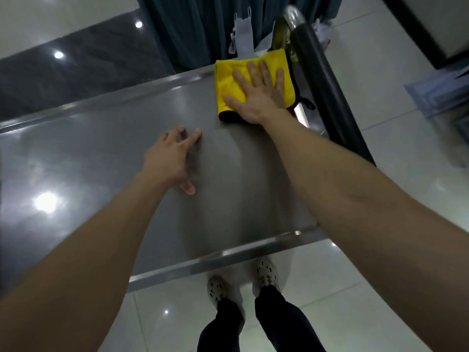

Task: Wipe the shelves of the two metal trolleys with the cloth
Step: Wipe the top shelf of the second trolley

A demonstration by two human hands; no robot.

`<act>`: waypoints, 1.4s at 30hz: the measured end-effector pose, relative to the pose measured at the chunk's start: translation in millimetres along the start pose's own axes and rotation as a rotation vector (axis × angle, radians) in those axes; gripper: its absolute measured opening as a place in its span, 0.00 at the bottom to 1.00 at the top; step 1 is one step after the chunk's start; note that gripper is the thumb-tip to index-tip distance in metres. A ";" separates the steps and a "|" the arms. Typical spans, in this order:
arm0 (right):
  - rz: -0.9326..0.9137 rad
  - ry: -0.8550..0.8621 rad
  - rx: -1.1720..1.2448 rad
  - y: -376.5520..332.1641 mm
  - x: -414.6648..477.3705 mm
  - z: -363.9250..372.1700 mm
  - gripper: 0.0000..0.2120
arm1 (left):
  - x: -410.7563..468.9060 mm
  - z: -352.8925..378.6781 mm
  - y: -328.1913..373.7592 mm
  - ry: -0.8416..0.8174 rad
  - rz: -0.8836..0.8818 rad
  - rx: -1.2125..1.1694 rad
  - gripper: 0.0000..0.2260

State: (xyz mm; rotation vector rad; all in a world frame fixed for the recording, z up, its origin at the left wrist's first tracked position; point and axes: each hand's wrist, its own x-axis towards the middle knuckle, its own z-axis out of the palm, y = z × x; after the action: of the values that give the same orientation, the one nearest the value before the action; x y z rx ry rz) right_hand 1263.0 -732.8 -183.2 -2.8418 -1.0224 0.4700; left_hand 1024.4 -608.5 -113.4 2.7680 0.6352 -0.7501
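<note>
A shiny metal trolley's top shelf [106, 153] fills the middle of the view. A folded yellow cloth [229, 82] with a dark edge lies at the shelf's far right corner. My right hand [256, 95] lies flat on the cloth with its fingers straight and spread, pressing it onto the shelf. My left hand [170, 161] rests on the bare shelf near the middle, fingertips and thumb touching the metal, holding nothing.
The trolley's black push handle [327, 92] runs along the shelf's right side. A dark teal curtain [193, 29] hangs just beyond the far edge. My feet [243, 280] stand on pale floor tiles below the near rim. Blue objects lie on the floor at the right [439, 95].
</note>
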 end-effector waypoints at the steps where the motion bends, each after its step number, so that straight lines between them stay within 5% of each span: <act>1: -0.009 0.033 0.005 3.0 -12.6 4.8 0.39 | -0.1 -0.4 -0.2 0.000 0.003 -0.002 0.73; 12: -0.133 0.186 0.061 5.8 -353.7 107.3 0.34 | 6.8 3.5 -2.5 0.078 -0.034 0.037 0.73; 20: -0.209 0.230 0.058 -67.9 -337.0 122.0 0.31 | -13.4 7.6 -8.2 0.144 -0.048 -0.054 0.66; 24: -0.357 0.214 0.062 -121.9 -318.2 129.8 0.31 | -46.2 19.6 -18.5 0.305 -0.099 -0.127 0.54; 29: -0.235 0.324 0.034 -98.9 -319.8 135.5 0.44 | -119.0 62.0 -119.8 0.318 -0.192 -0.373 0.36; 34: -0.160 0.256 -0.045 -116.9 -315.9 138.8 0.43 | -188.1 93.2 -231.2 0.207 -0.317 -0.258 0.39; 42: -0.134 0.279 -0.006 -242.6 -299.1 162.8 0.39 | -185.8 111.8 -254.5 0.271 -0.294 -0.225 0.41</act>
State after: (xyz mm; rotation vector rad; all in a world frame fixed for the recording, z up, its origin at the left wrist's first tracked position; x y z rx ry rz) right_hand 846.3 -738.7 -216.7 -2.7172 -1.1462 0.0555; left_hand 715.6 -481.8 -132.7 2.6157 1.1228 -0.3250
